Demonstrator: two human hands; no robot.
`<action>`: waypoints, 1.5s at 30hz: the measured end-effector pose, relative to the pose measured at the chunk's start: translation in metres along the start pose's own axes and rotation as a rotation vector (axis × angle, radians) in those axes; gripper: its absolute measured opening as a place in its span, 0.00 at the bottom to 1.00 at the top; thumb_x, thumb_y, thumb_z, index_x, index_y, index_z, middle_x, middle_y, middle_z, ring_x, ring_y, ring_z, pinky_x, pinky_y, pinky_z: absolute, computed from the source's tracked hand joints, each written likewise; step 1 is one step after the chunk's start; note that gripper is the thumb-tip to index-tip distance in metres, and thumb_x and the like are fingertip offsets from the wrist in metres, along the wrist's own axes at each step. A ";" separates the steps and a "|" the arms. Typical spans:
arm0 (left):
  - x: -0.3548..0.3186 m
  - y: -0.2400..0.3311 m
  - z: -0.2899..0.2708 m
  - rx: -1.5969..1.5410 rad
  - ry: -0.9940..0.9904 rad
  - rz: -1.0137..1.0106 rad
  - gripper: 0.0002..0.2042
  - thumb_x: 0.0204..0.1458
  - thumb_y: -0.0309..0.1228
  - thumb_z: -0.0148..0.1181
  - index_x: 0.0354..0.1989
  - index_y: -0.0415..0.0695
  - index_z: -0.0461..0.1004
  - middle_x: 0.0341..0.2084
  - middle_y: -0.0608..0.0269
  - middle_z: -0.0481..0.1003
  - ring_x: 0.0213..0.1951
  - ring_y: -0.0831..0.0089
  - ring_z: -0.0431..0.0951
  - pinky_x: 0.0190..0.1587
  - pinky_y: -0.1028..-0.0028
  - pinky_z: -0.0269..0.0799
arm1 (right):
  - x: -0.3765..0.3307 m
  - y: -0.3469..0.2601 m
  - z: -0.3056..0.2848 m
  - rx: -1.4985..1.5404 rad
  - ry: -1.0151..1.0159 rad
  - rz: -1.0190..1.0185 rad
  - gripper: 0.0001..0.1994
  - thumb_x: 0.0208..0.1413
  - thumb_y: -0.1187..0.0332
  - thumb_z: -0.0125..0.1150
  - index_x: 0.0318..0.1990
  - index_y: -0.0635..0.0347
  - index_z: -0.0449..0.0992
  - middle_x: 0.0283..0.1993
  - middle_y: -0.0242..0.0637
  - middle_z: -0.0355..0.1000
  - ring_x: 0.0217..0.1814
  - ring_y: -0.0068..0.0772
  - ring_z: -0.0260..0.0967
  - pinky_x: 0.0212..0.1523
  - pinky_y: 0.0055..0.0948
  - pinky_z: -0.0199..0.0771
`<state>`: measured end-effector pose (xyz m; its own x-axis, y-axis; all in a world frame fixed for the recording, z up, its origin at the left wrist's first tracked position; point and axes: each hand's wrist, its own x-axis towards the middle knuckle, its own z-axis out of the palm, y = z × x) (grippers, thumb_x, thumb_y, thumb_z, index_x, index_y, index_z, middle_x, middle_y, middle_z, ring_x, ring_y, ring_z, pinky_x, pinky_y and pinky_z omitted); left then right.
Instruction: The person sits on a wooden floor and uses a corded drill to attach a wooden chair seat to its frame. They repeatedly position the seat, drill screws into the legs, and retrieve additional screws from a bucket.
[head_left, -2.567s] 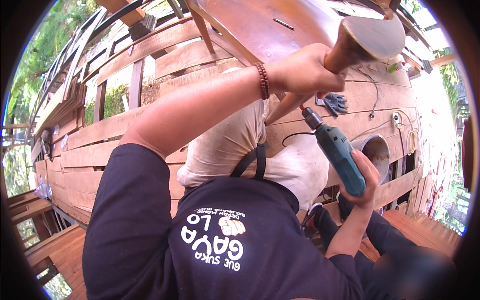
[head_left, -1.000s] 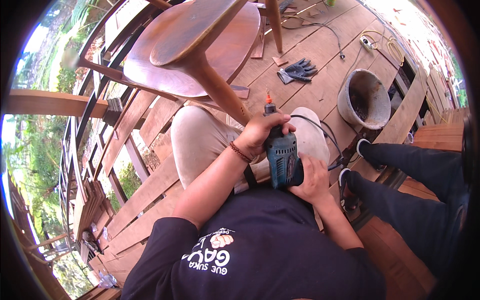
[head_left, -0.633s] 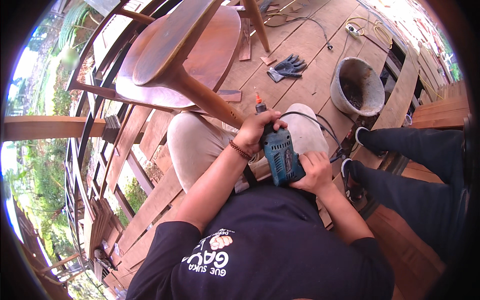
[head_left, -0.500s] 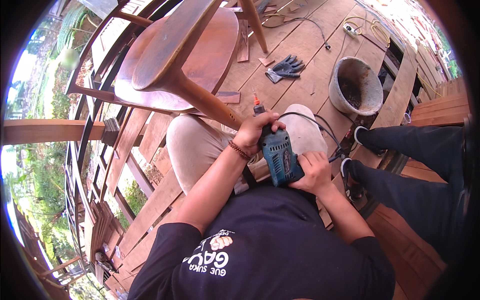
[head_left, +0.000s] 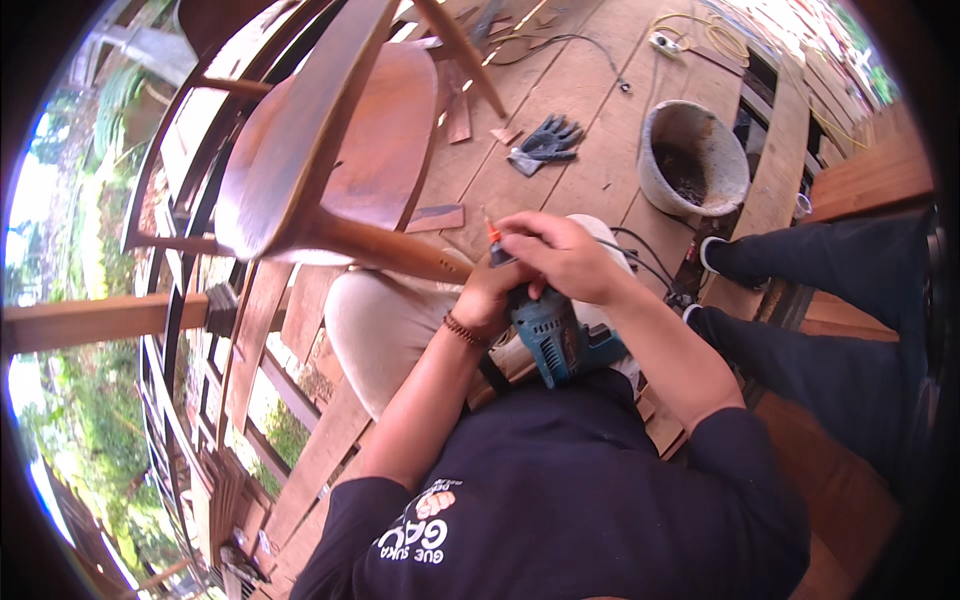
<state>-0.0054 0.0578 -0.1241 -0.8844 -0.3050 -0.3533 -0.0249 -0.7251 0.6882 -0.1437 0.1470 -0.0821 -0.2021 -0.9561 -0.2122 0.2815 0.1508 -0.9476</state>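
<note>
A teal corded drill [head_left: 548, 340] lies across my lap, its front end pointing away from me. My left hand [head_left: 488, 298], with a beaded bracelet at the wrist, is wrapped round its front. Over the top of the drill reaches my right hand [head_left: 568, 258], its fingers bent at the thin bit with an orange collar [head_left: 493, 234]; exactly where the fingertips press is partly hidden. The tipped wooden chair [head_left: 375, 110] is just beyond my hands, and one of its legs [head_left: 390, 250], with small holes near the end, comes close to my left hand.
A grey and black work glove [head_left: 546, 145] lies on the plank floor [head_left: 600, 110]. Nearby are a round grey pot [head_left: 715, 150] and a yellow cord with a socket [head_left: 668, 42]. Another person's dark-trousered legs [head_left: 820, 270] are at the right. The floor has gaps at the left.
My right hand has left the drill's rear handle and moved forward to the bit. My left hand still holds the drill's front. The view has shifted slightly.
</note>
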 end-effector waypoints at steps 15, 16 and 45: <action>0.000 0.024 0.026 0.509 -0.331 0.247 0.07 0.51 0.24 0.62 0.24 0.44 0.70 0.19 0.65 0.75 0.36 0.68 0.79 0.62 0.55 0.65 | 0.065 0.029 -0.101 -0.063 0.640 -0.282 0.13 0.60 0.61 0.65 0.41 0.62 0.82 0.32 0.32 0.79 0.33 0.22 0.74 0.36 0.27 0.75; 0.002 0.026 0.029 0.565 -0.418 0.281 0.08 0.50 0.24 0.63 0.23 0.44 0.70 0.19 0.66 0.75 0.36 0.69 0.80 0.62 0.56 0.65 | 0.069 0.048 -0.129 -0.347 0.749 -0.154 0.13 0.58 0.59 0.67 0.40 0.61 0.83 0.32 0.34 0.80 0.35 0.26 0.77 0.37 0.29 0.76; 0.049 0.044 0.002 0.505 -0.379 0.117 0.09 0.42 0.22 0.65 0.18 0.48 0.70 0.18 0.67 0.76 0.34 0.64 0.83 0.60 0.55 0.67 | 0.081 0.060 -0.365 -0.929 1.161 -0.004 0.09 0.55 0.64 0.60 0.37 0.56 0.83 0.38 0.45 0.80 0.43 0.51 0.78 0.45 0.43 0.77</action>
<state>-0.0511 0.0119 -0.1099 -0.9957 -0.0576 -0.0727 -0.0529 -0.2917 0.9551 -0.4852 0.1703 -0.2436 -0.9443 -0.2945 0.1471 -0.3149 0.6784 -0.6637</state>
